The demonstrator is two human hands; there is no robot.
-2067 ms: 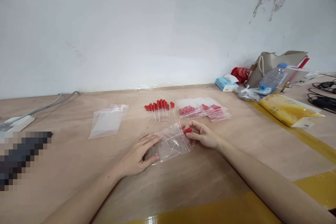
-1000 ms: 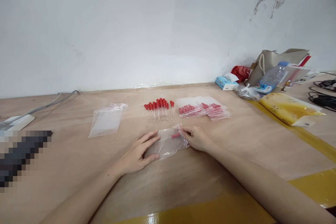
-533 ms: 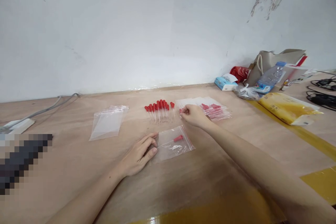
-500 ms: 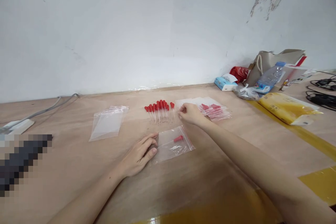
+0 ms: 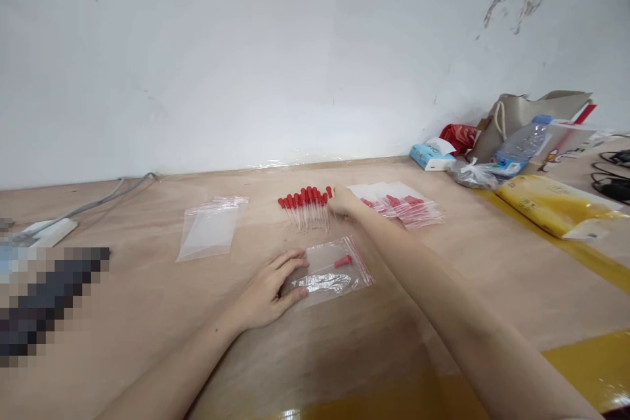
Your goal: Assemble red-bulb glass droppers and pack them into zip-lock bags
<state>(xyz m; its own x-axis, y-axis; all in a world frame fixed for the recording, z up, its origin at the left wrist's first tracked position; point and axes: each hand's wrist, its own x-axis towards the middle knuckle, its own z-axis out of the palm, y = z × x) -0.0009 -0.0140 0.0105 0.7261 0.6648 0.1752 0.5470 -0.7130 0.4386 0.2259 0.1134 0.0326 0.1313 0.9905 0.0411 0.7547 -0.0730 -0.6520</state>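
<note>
My left hand [image 5: 275,292] lies on the table with fingers and thumb apart, fingertips resting on the left end of a clear zip bag [image 5: 322,282]. Inside that bag is one dropper with a red bulb [image 5: 343,261]. Behind it, a row of red-bulbed droppers [image 5: 305,200] lies side by side, stems toward me. At the row's right end my right hand [image 5: 344,202] is closed, its fingers pinching a single dropper [image 5: 329,192]; most of its stem is hidden. Right of that hand, a pile of bagged droppers [image 5: 406,207] is partly covered by my forearm.
Flat clear zip bags [image 5: 209,230] lie at left, near a grey cable [image 5: 105,197]. Toward the back right are a blue tissue pack [image 5: 432,156], a plastic bottle [image 5: 524,144], a paper bag [image 5: 522,111] and a yellow wipes packet [image 5: 551,203].
My right hand has shifted left to the dropper at the row's end and closed on it. My left thumb has spread slightly over the bag's edge. The view has turned a little left.
</note>
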